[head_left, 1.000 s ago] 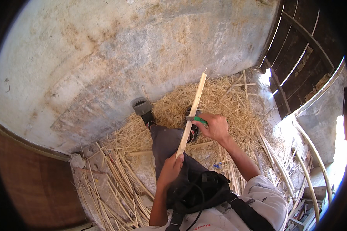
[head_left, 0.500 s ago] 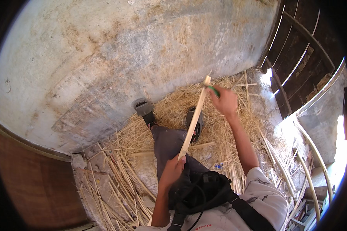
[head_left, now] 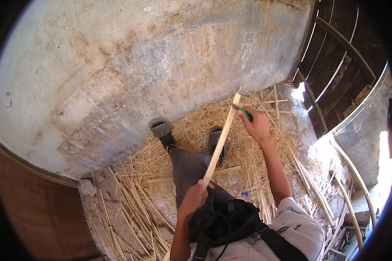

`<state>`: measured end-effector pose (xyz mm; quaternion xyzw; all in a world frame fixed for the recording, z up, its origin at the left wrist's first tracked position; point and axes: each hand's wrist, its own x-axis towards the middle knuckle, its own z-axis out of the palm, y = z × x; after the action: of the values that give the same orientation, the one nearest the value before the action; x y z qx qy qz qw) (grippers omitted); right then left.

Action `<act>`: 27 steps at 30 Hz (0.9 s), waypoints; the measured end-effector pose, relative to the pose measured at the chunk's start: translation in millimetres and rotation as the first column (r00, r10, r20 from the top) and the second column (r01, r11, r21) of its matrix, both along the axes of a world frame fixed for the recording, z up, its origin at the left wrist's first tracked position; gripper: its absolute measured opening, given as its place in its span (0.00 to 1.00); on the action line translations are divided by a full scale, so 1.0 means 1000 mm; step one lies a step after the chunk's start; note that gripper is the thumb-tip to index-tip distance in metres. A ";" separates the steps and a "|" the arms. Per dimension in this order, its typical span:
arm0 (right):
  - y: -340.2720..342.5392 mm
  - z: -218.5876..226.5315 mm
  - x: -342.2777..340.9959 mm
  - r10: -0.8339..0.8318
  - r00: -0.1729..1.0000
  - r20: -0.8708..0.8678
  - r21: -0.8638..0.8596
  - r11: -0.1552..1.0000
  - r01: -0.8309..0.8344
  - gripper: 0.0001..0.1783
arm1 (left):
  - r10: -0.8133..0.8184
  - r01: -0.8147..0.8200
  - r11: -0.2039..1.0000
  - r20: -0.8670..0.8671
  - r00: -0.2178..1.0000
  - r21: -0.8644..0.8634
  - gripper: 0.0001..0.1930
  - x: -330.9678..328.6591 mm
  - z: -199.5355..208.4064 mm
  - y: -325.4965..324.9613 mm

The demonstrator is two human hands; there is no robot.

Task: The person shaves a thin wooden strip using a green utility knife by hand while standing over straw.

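Note:
A long pale strip of split wood or bamboo (head_left: 221, 141) slants away from my lap toward the wall. My left hand (head_left: 194, 200) is closed round its near end, low over my thigh. Near the far end, my right hand (head_left: 258, 126) grips a green-handled knife (head_left: 247, 115). The short blade lies against the strip, and a thin curl sticks up at the strip's tip.
Straw-like shavings (head_left: 252, 161) cover the floor around my sandalled feet. Long thin strips (head_left: 135, 204) are heaped at the left, and curved poles (head_left: 352, 169) stand at the right. A stained wall (head_left: 161, 65) rises ahead; dark wooden boards (head_left: 339, 61) are at the upper right.
My right hand and the knife have come a little nearer to me, the blade now slightly farther from the strip's tip. The strip's far end has dipped slightly. My left hand keeps its hold.

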<state>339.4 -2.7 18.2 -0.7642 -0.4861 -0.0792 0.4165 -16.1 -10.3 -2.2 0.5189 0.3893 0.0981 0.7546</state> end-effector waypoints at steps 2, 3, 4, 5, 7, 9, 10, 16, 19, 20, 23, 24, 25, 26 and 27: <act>-0.005 -0.001 -0.012 0.048 0.999 -0.005 -0.071 0.996 -0.049 0.20 | 0.014 -0.014 1.000 0.010 1.000 0.007 0.26 0.004 0.002 -0.003; -0.007 -0.002 -0.024 0.107 0.994 0.001 -0.053 0.993 -0.107 0.20 | 0.016 -0.016 1.000 0.018 1.000 0.002 0.25 0.004 0.000 -0.003; -0.010 -0.002 -0.037 0.166 0.986 0.009 -0.035 0.986 -0.165 0.19 | 0.018 -0.018 1.000 0.027 0.999 -0.002 0.25 0.002 -0.003 -0.002; -0.014 -0.003 -0.050 0.223 0.975 0.017 -0.018 0.975 -0.223 0.18 | 0.019 -0.019 1.000 0.035 0.999 -0.006 0.25 0.001 -0.004 -0.002; -0.023 -0.009 -0.069 0.299 0.954 0.038 -0.001 0.954 -0.299 0.17 | 0.026 -0.027 1.000 0.038 0.999 0.016 0.25 0.001 -0.004 -0.002; -0.034 -0.018 -0.087 0.335 0.942 0.030 -0.022 0.942 -0.335 0.16 | 0.040 -0.042 0.998 0.038 0.998 0.053 0.24 0.001 -0.005 -0.004; -0.041 -0.023 -0.095 0.334 0.943 0.010 -0.050 0.942 -0.333 0.16 | 0.050 -0.052 0.995 0.036 0.998 0.079 0.24 0.000 -0.007 -0.005; -0.064 -0.044 -0.130 0.389 0.920 0.054 0.001 0.921 -0.389 0.16 | 0.067 -0.062 0.981 -0.020 0.998 0.182 0.25 0.001 -0.015 -0.005; -0.064 -0.039 -0.132 0.390 0.918 0.065 -0.032 0.921 -0.389 0.16 | 0.067 -0.058 0.968 -0.030 0.997 0.243 0.25 0.001 -0.017 -0.004; -0.061 -0.037 -0.127 0.370 0.926 0.078 -0.024 0.929 -0.370 0.16 | 0.069 -0.059 0.961 -0.027 0.997 0.269 0.26 0.001 -0.016 -0.004; -0.051 -0.030 -0.110 0.252 0.965 0.076 -0.049 0.967 -0.249 0.16 | 0.082 -0.082 0.930 0.015 0.997 0.357 0.27 0.001 -0.037 -0.004; -0.048 -0.026 -0.101 0.199 0.977 0.071 -0.065 0.979 -0.194 0.16 | 0.085 -0.076 0.918 -0.005 0.996 0.390 0.27 0.001 -0.036 -0.005; -0.044 -0.023 -0.092 0.208 0.978 0.034 -0.093 0.975 -0.204 0.16 | 0.089 -0.070 0.904 -0.026 0.996 0.422 0.27 0.001 -0.034 -0.005; -0.040 -0.021 -0.088 0.212 0.975 0.068 -0.054 0.976 -0.209 0.16 | 0.088 -0.057 0.890 -0.047 0.995 0.453 0.27 0.002 -0.032 -0.005; -0.037 -0.021 -0.085 0.215 0.971 0.102 -0.016 0.977 -0.215 0.16 | 0.082 -0.050 0.892 -0.051 0.995 0.450 0.27 0.003 -0.029 -0.005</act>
<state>254.4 -40.0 -2.9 -0.7028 -0.5870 -0.0719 0.3953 -13.0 -15.0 -30.7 0.6682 0.3995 0.1927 0.5973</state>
